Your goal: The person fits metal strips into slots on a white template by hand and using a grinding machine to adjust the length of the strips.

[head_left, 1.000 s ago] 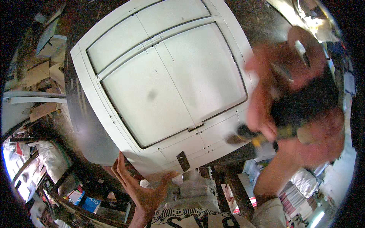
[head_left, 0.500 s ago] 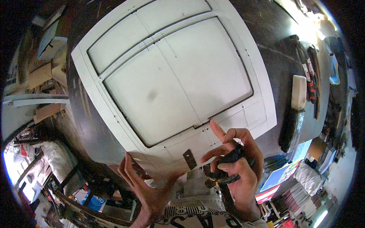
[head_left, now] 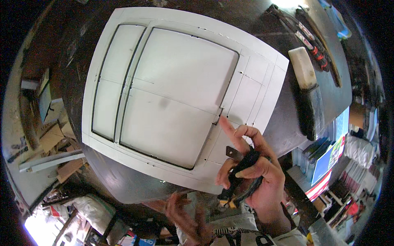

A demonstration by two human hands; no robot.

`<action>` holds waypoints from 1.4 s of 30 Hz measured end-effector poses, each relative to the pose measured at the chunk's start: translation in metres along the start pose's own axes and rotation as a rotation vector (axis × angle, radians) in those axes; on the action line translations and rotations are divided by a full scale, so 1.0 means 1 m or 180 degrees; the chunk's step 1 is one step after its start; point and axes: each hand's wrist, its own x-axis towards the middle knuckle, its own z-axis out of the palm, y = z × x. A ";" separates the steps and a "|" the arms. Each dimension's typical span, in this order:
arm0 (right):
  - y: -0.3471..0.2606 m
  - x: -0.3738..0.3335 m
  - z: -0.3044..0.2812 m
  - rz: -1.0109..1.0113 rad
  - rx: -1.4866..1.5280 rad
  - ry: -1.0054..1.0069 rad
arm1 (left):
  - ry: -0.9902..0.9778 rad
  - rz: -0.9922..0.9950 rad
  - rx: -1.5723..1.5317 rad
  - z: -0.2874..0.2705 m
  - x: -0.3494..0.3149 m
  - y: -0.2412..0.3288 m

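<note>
A white board (head_left: 172,123) with thick black outlines of two rounded panels and thin pencil lines lies in front of me. My right hand (head_left: 256,172) is at its near right edge, with the index fingertip at a small notch in the larger outline. Its other fingers are wrapped round a black-handled hand tool (head_left: 242,174) with a bit of yellow; its working end is hidden. Beside those fingers, a small dark plate with a hole (head_left: 232,152) shows over the board. Off the board's near edge, my left hand (head_left: 186,215) is smeared by motion, its fingers unclear.
The board lies on a dark table (head_left: 119,184). On the right are a pale block (head_left: 303,67) joined to a dark length, and red-and-black tool handles (head_left: 318,57). Stacked printed sheets (head_left: 324,164) stand beyond the right edge. Cardboard (head_left: 51,137) lies at the left.
The board has turned counter-clockwise, its narrow panel going from the far side to the left. My left hand has come off its near edge. My right index finger stays by the notch.
</note>
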 end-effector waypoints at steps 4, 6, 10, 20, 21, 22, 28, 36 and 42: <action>0.008 -0.012 0.010 0.0150 -0.0071 0.0281 | 0.0753 0.2080 0.0940 -0.008 0.027 0.047; 0.015 -0.012 0.013 0.0130 0.0081 0.0258 | 0.0736 0.2907 0.0973 0.000 0.044 0.073; 0.019 -0.014 0.011 0.0095 0.0240 0.0293 | -0.0939 0.2123 0.1601 0.014 0.072 0.115; 0.008 -0.023 -0.045 -0.0947 -0.0726 -0.0797 | -0.2492 0.2135 0.1705 0.052 0.090 0.133; -0.007 -0.027 -0.050 -0.1248 -0.0752 -0.1005 | -0.2581 0.2020 0.1411 0.063 0.090 0.133; -0.027 -0.028 -0.038 -0.1256 -0.1067 -0.0730 | -0.2520 0.1945 0.1269 0.063 0.094 0.132; -0.057 0.021 0.000 -0.2896 -0.0929 -0.0678 | -0.2086 0.3116 0.2111 0.021 0.118 0.159; -0.057 0.078 0.013 -0.2313 -0.1155 -0.1775 | -0.2832 0.3378 0.4351 -0.016 0.132 0.154; -0.048 0.093 0.026 -0.2711 -0.0857 -0.2198 | -0.2595 0.3809 0.3852 -0.020 0.142 0.135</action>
